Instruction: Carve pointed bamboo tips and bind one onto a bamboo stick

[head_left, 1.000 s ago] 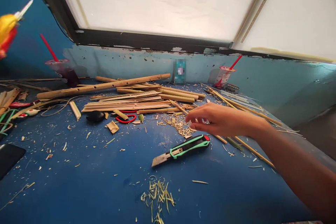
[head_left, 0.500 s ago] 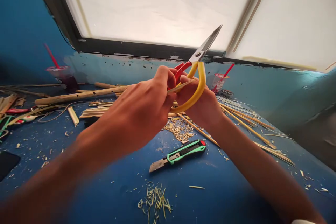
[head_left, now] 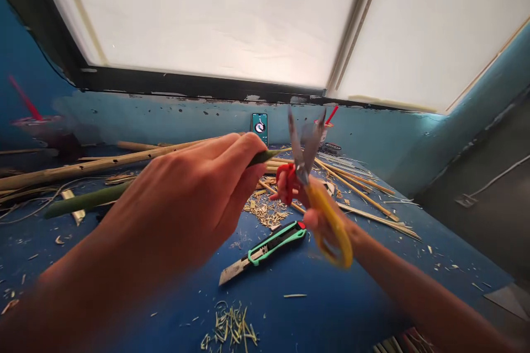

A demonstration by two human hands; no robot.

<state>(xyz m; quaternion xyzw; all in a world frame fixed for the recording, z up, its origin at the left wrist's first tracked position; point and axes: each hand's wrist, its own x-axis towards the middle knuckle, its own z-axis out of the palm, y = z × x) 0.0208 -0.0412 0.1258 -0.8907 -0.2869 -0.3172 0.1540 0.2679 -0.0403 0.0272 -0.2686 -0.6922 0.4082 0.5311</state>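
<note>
My left hand (head_left: pixel 194 193) is closed around a long green bamboo strip (head_left: pixel 89 197). Its pointed end sticks out past my fingertips, near the scissor blades; whether they touch I cannot tell. In my right hand (head_left: pixel 308 198) are scissors (head_left: pixel 333 229) with one red and one yellow handle, blurred by motion, their blades spread apart and pointing up. Below both hands a green and black utility knife (head_left: pixel 277 242) lies on the blue table (head_left: pixel 331 298), blade out. Behind it is a heap of pale shavings (head_left: pixel 267 209), and thin green slivers (head_left: pixel 232 328) lie nearer me.
A phone (head_left: pixel 259 128) leans upright against the wall. A long bamboo pole (head_left: pixel 95 167) lies at the back left, and thin sticks (head_left: pixel 364 193) at the back right. Cups with red straws stand on the left (head_left: pixel 37 127) and right (head_left: pixel 325 127).
My hands have moved apart, and the scissors have turned upright with their blades spread in my right hand. The green strip now shows in my left hand. The view has shifted right.
</note>
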